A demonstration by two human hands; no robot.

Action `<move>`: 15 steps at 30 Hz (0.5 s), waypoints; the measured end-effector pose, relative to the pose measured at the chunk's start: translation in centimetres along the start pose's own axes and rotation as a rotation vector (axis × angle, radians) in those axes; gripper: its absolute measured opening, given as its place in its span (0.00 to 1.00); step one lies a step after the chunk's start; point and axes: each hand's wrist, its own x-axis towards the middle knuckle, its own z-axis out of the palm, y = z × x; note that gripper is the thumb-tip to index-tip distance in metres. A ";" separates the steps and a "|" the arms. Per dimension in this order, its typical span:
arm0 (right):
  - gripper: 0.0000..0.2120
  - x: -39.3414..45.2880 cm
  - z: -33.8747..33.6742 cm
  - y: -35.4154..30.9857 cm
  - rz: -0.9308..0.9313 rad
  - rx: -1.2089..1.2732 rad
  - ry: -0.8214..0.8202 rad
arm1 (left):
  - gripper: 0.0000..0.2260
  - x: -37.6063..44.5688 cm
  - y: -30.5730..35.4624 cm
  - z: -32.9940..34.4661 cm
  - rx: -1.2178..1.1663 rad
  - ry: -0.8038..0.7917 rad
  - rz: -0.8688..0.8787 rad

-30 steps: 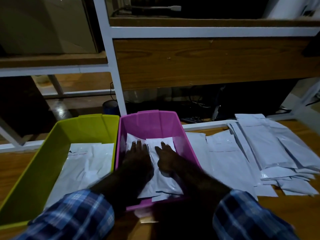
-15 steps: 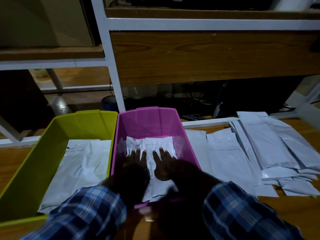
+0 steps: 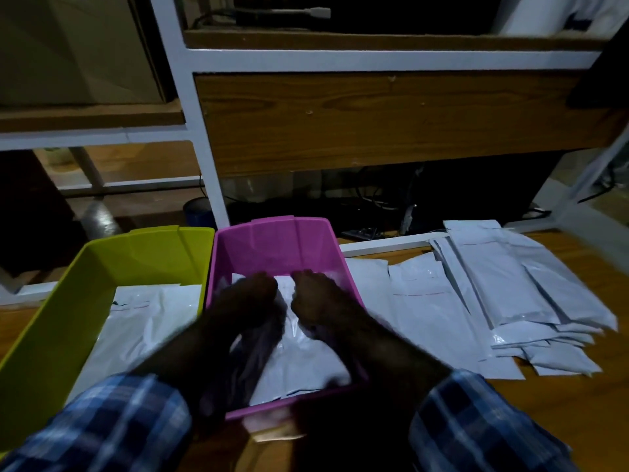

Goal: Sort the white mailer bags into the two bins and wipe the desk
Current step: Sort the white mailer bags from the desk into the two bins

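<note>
Dim packing office, wooden desk [image 3: 561,420], white-framed shelving [image 3: 190,97], cables [image 3: 374,199] beneath, stacked mailer bags [image 3: 503,287]

Pink bin [image 3: 272,240]: smooth moulded plastic, showing a dull sheen.
Green bin [image 3: 143,253]: same smooth plastic.
Mailer bags [image 3: 503,287]: thin white plastic film, glossy, creasing under my hands.
Desk [image 3: 578,396]: wood-grain surface, semi-matt.
Shelf frame [image 3: 190,107]: white painted, smooth.
My sleeves [image 3: 112,427]: woven checked cloth, matt.
</note>
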 end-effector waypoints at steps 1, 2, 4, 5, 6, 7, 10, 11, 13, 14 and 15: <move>0.19 0.0 -1.1 0.0 0.000 0.038 0.073 | 0.19 0.0 -0.1 -0.6 -0.025 0.012 -0.021; 0.20 -0.2 -2.5 -0.1 -0.014 0.064 0.135 | 0.21 0.1 -0.1 -1.5 -0.048 0.004 -0.037; 0.20 -0.8 -5.1 0.0 -0.032 0.096 0.255 | 0.22 -0.2 0.8 -4.0 -0.111 0.063 -0.048; 0.20 -1.4 -6.4 -0.1 -0.034 0.116 0.303 | 0.23 -0.5 1.7 -5.0 -0.151 0.110 -0.049; 0.20 -1.8 -7.4 0.3 -0.025 0.145 0.368 | 0.24 -0.6 2.6 -5.9 -0.185 0.176 -0.043; 0.21 -2.2 -8.3 0.9 -0.014 0.172 0.419 | 0.25 -0.8 3.6 -6.7 -0.211 0.216 -0.039; 0.22 -3.5 -10.3 3.6 0.019 0.199 0.543 | 0.27 -0.6 6.4 -7.9 -0.283 0.364 -0.046; 0.21 -4.2 -11.0 4.5 0.039 0.205 0.567 | 0.27 -0.7 7.6 -8.1 -0.294 0.401 -0.032; 0.20 -5.4 -12.0 6.9 0.077 0.210 0.610 | 0.26 -0.8 10.2 -8.4 -0.304 0.452 0.007; 0.20 -5.9 -12.2 8.2 0.097 0.198 0.627 | 0.26 -0.8 11.7 -8.4 -0.307 0.477 0.032; 0.19 -6.4 -12.3 9.4 0.122 0.184 0.626 | 0.26 -0.7 13.1 -8.3 -0.307 0.479 0.049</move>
